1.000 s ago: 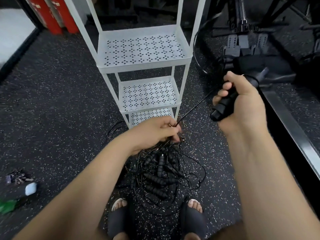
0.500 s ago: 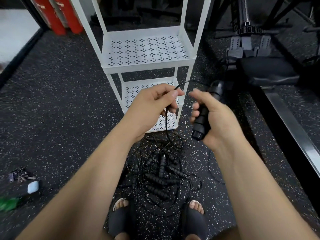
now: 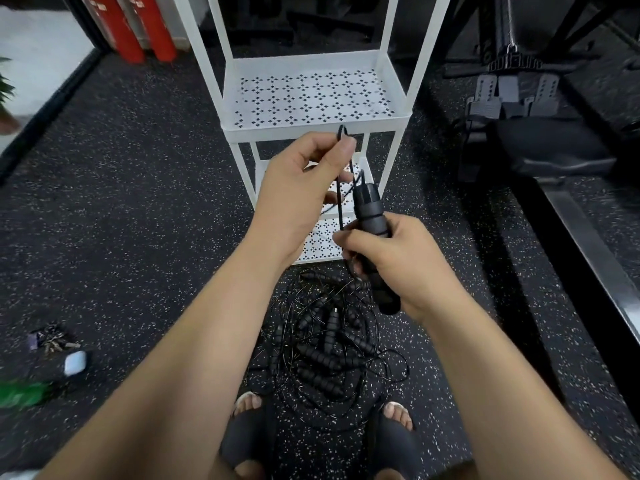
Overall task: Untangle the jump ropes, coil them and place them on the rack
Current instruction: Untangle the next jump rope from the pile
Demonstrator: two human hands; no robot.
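A white rack (image 3: 277, 131) with perforated shelves is seen on the speckled floor (image 3: 138, 202). A thin black rope (image 3: 340, 206) is pinched in the left hand (image 3: 298, 192). Its black handle (image 3: 369, 216) is gripped by the right hand (image 3: 401, 265), fingers curled round it. A tangled pile of jump ropes (image 3: 325, 355) lies below, near the feet (image 3: 247, 427).

Nothing you can actually read in this one, honestly. The red cylinders (image 3: 138, 32) at the back left have small pale labels stuck on them, but the print is way too tiny and blurry to make out a single letter or number.
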